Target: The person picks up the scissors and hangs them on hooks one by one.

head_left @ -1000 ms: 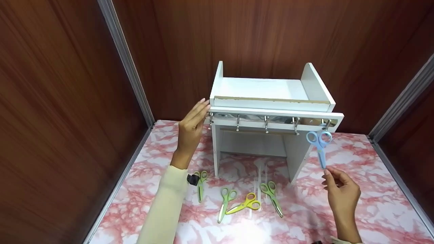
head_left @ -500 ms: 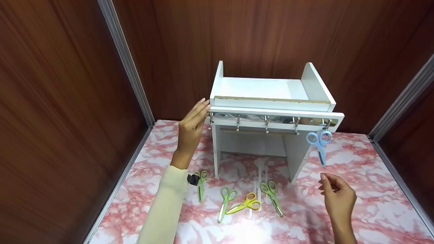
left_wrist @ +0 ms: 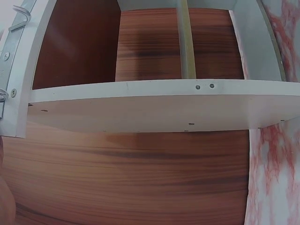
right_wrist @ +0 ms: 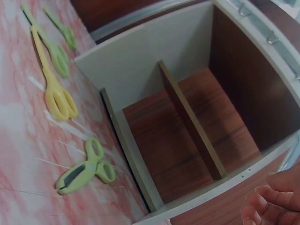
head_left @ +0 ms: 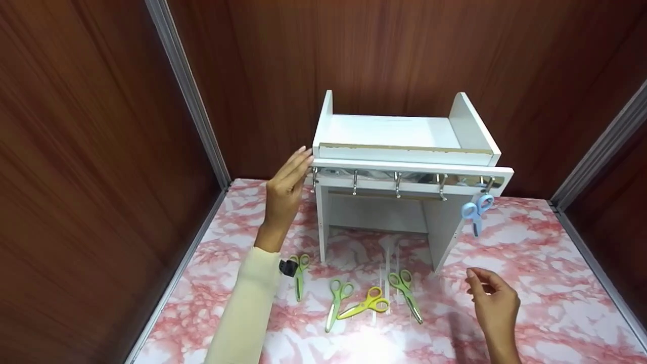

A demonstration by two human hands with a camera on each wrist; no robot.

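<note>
A small white shelf unit (head_left: 389, 132) stands on the table, with a metal hook rail (head_left: 419, 178) along its front. Light blue scissors (head_left: 474, 216) hang by a handle loop from the rightmost hook, blades pointing down. With fingers extended, my left hand (head_left: 286, 192) rests against the unit's left edge beside the rail. My right hand (head_left: 496, 303) is below the blue scissors and apart from them, its fingers loosely curled around nothing. In the right wrist view, its fingertips (right_wrist: 265, 206) show at the lower right, beside the unit's side panel (right_wrist: 243, 176).
Green scissors (head_left: 299, 278), a second green pair (head_left: 334, 306), yellow scissors (head_left: 365, 306) and a third green pair (head_left: 406, 296) lie on the red-and-white marbled tabletop (head_left: 546, 242) before the unit. Brown wood-grain walls (head_left: 394, 50) enclose the back and sides.
My right hand has let go of the blue scissors' blade tips and moved down and slightly left. The scissors now hang freely, swung back a little. My left hand has stayed put.
</note>
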